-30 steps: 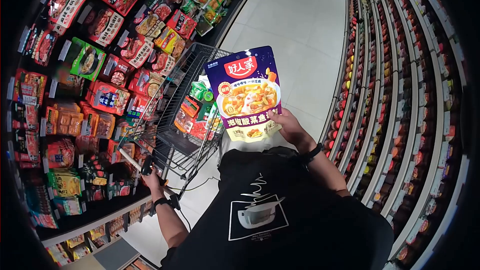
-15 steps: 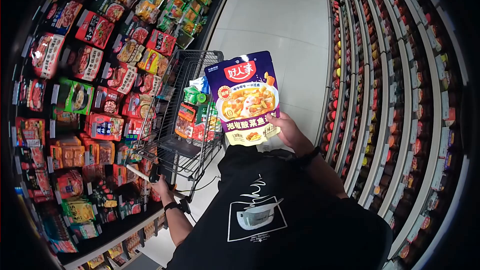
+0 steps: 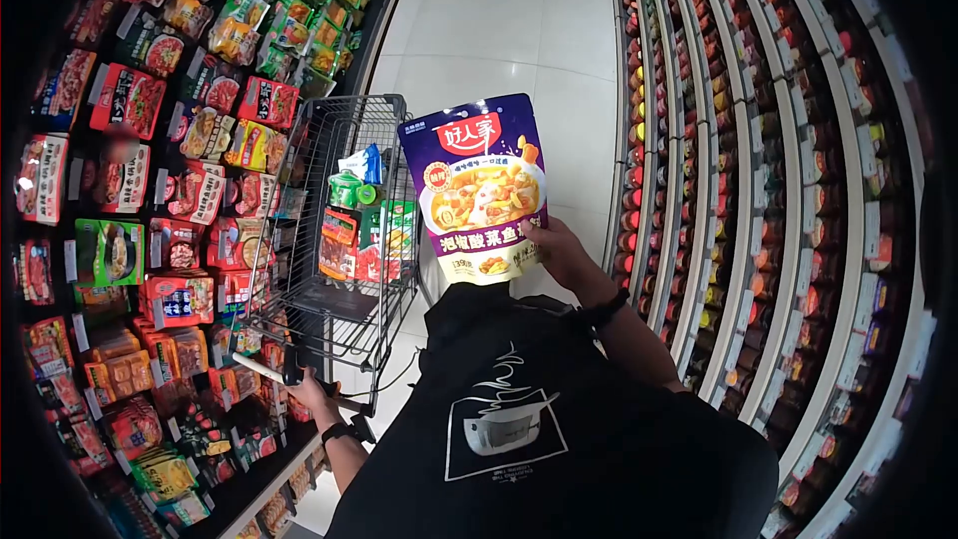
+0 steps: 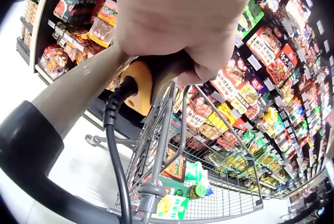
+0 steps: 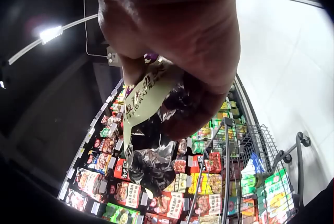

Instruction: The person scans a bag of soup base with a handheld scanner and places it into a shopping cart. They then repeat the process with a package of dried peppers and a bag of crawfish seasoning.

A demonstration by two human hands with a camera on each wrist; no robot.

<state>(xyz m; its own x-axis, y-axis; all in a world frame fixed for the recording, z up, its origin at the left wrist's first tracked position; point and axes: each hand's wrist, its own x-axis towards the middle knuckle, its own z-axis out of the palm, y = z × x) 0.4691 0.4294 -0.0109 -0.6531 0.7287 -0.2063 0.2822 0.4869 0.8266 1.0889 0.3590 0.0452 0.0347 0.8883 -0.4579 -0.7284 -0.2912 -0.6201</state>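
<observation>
A purple and cream food pouch [image 3: 479, 190] stands upright in front of the torso, its printed front toward the head camera. My right hand [image 3: 561, 252] pinches its lower right corner, thumb on the front; in the right wrist view the hand [image 5: 172, 36] has its fingers behind the pouch [image 5: 148, 96]. My left hand [image 3: 313, 395] grips the shopping cart's handle [image 3: 261, 368] near a black fitting. In the left wrist view the hand [image 4: 180, 20] is curled over a black and yellow part [image 4: 138, 85] on the handle bar, with a cable hanging below.
The wire cart [image 3: 344, 329] holds several packages, among them a green one [image 3: 345, 190] and a red one [image 3: 339, 245]. Shelves of packets [image 3: 180, 299] rise close on the left, and shelves of jars [image 3: 718, 190] line the right. Tiled floor [image 3: 489, 20] runs between them.
The head view has shifted, so the cart and left shelves appear farther left and the left shelves look more upright. Both hands keep their holds; the pouch appears slightly farther left.
</observation>
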